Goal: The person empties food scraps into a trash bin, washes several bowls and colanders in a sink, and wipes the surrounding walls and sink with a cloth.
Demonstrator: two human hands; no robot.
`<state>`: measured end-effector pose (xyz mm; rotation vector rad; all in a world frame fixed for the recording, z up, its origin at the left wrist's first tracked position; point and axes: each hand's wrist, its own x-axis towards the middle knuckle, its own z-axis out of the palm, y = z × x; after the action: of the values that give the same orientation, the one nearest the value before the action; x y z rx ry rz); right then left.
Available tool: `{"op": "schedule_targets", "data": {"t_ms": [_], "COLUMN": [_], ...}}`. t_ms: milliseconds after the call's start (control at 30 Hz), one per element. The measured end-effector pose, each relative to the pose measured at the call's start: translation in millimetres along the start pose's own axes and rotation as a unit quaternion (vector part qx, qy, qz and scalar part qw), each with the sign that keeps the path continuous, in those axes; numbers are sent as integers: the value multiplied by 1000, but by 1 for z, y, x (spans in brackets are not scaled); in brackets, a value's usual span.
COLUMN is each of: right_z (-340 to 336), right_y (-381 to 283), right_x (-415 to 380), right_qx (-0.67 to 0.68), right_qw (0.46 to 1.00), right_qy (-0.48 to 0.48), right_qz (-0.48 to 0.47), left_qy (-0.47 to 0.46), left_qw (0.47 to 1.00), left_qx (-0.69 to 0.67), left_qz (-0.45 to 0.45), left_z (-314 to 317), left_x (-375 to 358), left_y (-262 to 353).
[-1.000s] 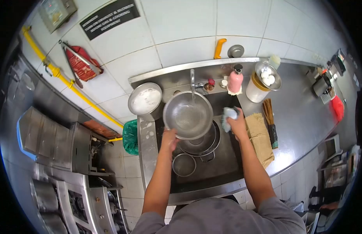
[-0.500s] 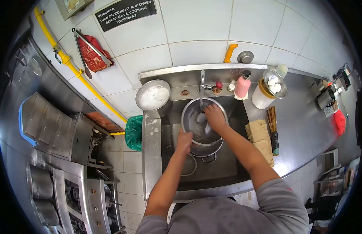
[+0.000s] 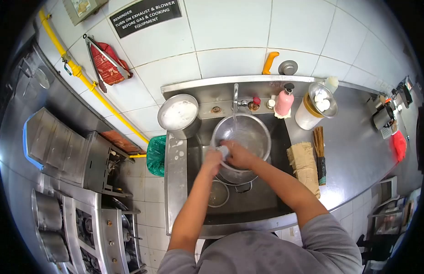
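Note:
A large steel bowl (image 3: 250,134) is held over the sink (image 3: 266,196) under the running tap (image 3: 236,98). My left hand (image 3: 213,160) grips the bowl's near-left rim. My right hand (image 3: 239,156) presses a pale sponge (image 3: 223,151) against that same rim, right beside my left hand. Under the bowl lie more steel bowls and a small round dish (image 3: 218,194) on the sink floor.
A foamy steel pot (image 3: 178,114) stands at the sink's left corner. A pink soap bottle (image 3: 283,101), a container with white eggs (image 3: 318,106), a folded cloth (image 3: 304,166) and a brush (image 3: 319,148) are on the right counter. A green bag (image 3: 155,157) hangs at left.
My right hand has moved from the inside of the bowl back to its near rim, next to my left hand. The bowl has stayed under the tap.

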<state>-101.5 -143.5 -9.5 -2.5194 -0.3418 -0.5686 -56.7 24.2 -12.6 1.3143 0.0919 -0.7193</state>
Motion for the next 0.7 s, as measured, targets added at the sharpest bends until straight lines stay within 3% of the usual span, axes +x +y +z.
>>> {"op": "schedule_targets", "data": {"t_ms": [67,100,167,200,233,267,300,333,367,433,467,500,567,633,700], "right_z": [1,-9,-39,-34,-30,-22,-14,-3,-5,-12,-8,-6,-8,-1,-2], "right_y": [11,21,47,45,35,21,8,-7,-6,3,9,11,-7,-1,23], "right_x": [-24,-23,0,0,3,9,10,-2,-6,-16,-10,-5,10,10,12], "right_qx": [84,90,-154,-165,-169,37,242,66,67,109,69,28,50,29,-19], "right_qw": [977,976,939,978,978,991,954,997,997,974,979,983,998,999,997], "right_qy": [-195,-198,-307,-120,-119,-111,-100,-26,-27,-194,-186,-177,1,21,-13], "right_qz": [-29,-27,-22,-37,-34,59,146,-13,-14,-31,-38,-43,-41,-27,77], "left_qy": [2,29,12,9,3,-3,-5,17,39,51,50,46,52,37,40], "left_qw": [995,997,997,997,994,991,991,993,994,990,989,987,986,990,988], "left_qx": [-18,25,52,53,81,108,107,59,12,13,25,38,85,57,48], "left_qz": [97,63,64,63,71,82,86,97,106,128,137,146,135,122,138], "left_z": [-21,-13,-17,-11,0,8,11,11,8,0,-2,-1,9,7,3], "left_x": [5,-22,-17,-14,-11,-7,-3,-2,-2,-3,-5,-7,-6,-12,-16], "left_y": [13,43,33,30,27,28,29,28,27,26,21,15,7,10,12]}}
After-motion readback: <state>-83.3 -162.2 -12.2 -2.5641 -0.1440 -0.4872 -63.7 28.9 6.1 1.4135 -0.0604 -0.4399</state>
